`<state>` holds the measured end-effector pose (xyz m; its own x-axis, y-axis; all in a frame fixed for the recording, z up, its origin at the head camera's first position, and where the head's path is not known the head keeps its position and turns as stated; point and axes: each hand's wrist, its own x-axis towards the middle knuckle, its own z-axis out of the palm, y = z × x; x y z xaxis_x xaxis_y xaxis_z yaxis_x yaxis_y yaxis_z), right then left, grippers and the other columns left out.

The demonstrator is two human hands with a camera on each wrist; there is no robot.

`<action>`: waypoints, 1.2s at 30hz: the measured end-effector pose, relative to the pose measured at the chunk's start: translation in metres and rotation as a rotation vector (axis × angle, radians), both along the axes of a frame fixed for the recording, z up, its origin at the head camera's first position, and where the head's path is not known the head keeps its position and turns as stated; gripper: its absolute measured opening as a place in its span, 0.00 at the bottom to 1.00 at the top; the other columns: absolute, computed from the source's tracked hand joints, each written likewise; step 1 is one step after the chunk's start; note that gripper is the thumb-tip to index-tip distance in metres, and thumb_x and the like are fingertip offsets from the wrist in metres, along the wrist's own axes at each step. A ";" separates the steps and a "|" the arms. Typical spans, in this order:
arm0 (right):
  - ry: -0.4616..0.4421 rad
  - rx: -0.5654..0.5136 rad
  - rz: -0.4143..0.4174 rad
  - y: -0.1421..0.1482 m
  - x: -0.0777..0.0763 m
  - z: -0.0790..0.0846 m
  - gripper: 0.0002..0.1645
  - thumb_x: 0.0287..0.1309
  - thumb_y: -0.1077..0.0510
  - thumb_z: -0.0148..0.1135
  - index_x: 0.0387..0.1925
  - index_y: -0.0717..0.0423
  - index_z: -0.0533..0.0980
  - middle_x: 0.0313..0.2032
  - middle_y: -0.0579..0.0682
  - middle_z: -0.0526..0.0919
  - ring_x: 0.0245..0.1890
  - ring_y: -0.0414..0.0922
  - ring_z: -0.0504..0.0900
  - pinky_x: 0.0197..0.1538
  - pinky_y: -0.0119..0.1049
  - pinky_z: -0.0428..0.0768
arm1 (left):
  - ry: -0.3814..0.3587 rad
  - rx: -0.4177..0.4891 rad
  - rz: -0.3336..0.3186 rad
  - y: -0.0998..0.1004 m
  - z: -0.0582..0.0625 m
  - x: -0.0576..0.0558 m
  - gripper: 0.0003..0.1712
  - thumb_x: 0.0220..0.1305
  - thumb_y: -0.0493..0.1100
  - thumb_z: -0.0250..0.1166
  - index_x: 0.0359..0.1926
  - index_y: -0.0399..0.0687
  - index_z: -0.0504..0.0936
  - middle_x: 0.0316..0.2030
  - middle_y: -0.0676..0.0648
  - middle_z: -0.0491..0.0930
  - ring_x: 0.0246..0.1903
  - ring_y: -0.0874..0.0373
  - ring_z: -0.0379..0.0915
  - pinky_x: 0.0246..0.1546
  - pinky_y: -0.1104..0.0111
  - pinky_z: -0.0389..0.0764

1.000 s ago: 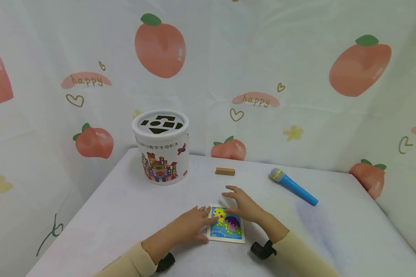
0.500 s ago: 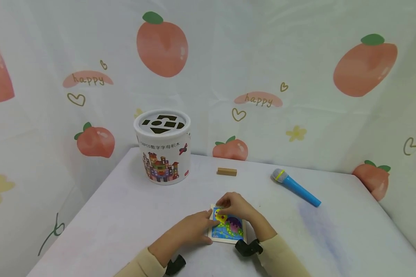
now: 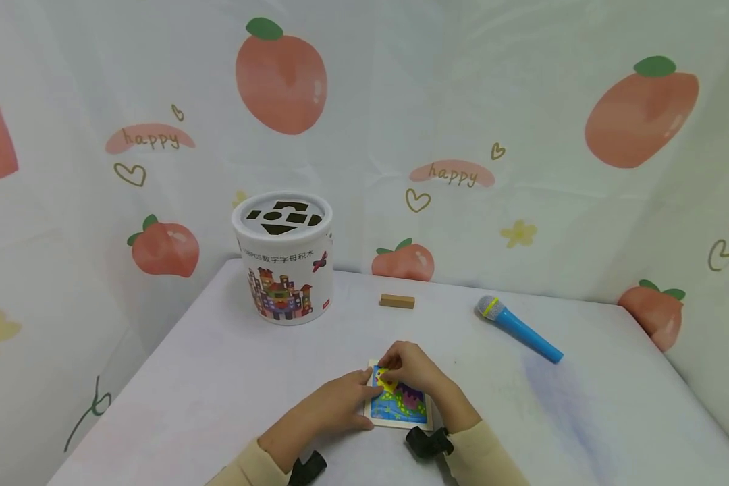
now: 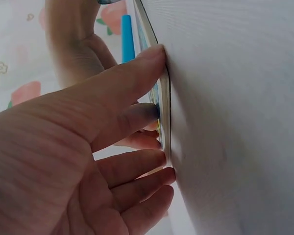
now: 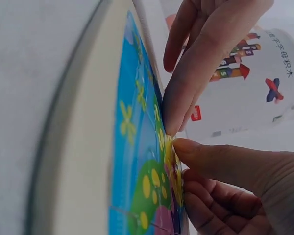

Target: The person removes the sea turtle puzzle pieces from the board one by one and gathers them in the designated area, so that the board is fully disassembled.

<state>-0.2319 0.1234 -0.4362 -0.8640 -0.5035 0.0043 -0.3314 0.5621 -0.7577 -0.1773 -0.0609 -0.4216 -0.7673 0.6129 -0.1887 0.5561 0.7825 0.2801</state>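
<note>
A small jigsaw puzzle (image 3: 397,410) in a pale wooden frame lies on the table, its picture a yellow and purple creature on blue. My left hand (image 3: 339,403) rests along its left side: thumb by the near corner, a nearly straight index finger on the picture, other fingertips at the frame's edge. Fingers curled, my right hand (image 3: 414,370) is over the far left part, with its thumb tip (image 5: 185,145) on the yellow head in the right wrist view. Its fingertips bunch close by. The hand covers part of the picture, and whether a single piece is pinched I cannot tell.
Toward the back left stands a white block bucket (image 3: 285,270) with shaped holes in its lid. A small wooden block (image 3: 397,302) lies behind the puzzle, and a blue toy microphone (image 3: 522,332) lies to the right. A peach-print curtain (image 3: 352,135) hangs behind the table.
The right hand, spread above the puzzle a second ago, has come down and curled its fingers at the picture's far left part. My left hand has stayed nearly in place.
</note>
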 end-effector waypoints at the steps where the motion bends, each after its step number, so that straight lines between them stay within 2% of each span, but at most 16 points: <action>1: -0.001 -0.004 0.004 0.000 0.000 0.000 0.07 0.50 0.67 0.66 0.34 0.66 0.80 0.33 0.54 0.81 0.29 0.38 0.77 0.31 0.26 0.79 | -0.001 0.000 -0.002 0.000 0.000 0.000 0.34 0.53 0.57 0.67 0.61 0.56 0.73 0.66 0.41 0.64 0.64 0.49 0.63 0.60 0.59 0.71; 10: 0.009 0.032 0.024 -0.002 0.003 -0.001 0.09 0.52 0.66 0.65 0.37 0.65 0.81 0.35 0.51 0.77 0.31 0.37 0.73 0.32 0.23 0.75 | 0.008 -0.006 -0.014 0.000 -0.001 -0.001 0.34 0.53 0.58 0.66 0.61 0.56 0.73 0.66 0.40 0.64 0.64 0.49 0.63 0.60 0.59 0.71; 15: 0.006 0.031 -0.011 -0.004 0.003 -0.003 0.08 0.53 0.66 0.64 0.37 0.62 0.79 0.35 0.50 0.75 0.33 0.40 0.71 0.34 0.25 0.73 | 0.009 -0.004 -0.012 -0.001 -0.003 -0.002 0.33 0.53 0.58 0.67 0.60 0.55 0.74 0.66 0.40 0.64 0.64 0.49 0.63 0.60 0.59 0.71; 20: -0.021 0.040 -0.044 -0.006 0.002 -0.005 0.07 0.52 0.65 0.64 0.36 0.60 0.77 0.35 0.50 0.73 0.34 0.41 0.71 0.38 0.29 0.76 | 0.014 -0.001 -0.012 0.001 -0.004 -0.002 0.33 0.52 0.57 0.67 0.60 0.56 0.74 0.66 0.41 0.64 0.64 0.49 0.63 0.60 0.59 0.71; 26: -0.048 0.044 -0.036 -0.005 0.003 -0.002 0.07 0.52 0.67 0.63 0.35 0.61 0.77 0.32 0.49 0.76 0.33 0.41 0.72 0.38 0.31 0.77 | -0.006 -0.001 -0.005 0.002 -0.003 -0.002 0.33 0.52 0.57 0.67 0.60 0.56 0.74 0.66 0.41 0.64 0.65 0.48 0.62 0.60 0.58 0.71; 36: -0.096 -0.047 -0.062 0.003 -0.001 -0.001 0.08 0.50 0.69 0.63 0.35 0.66 0.80 0.32 0.53 0.83 0.29 0.40 0.76 0.36 0.31 0.80 | -0.006 -0.010 -0.008 0.001 -0.004 -0.002 0.33 0.53 0.58 0.66 0.61 0.58 0.73 0.67 0.40 0.63 0.65 0.47 0.62 0.59 0.57 0.71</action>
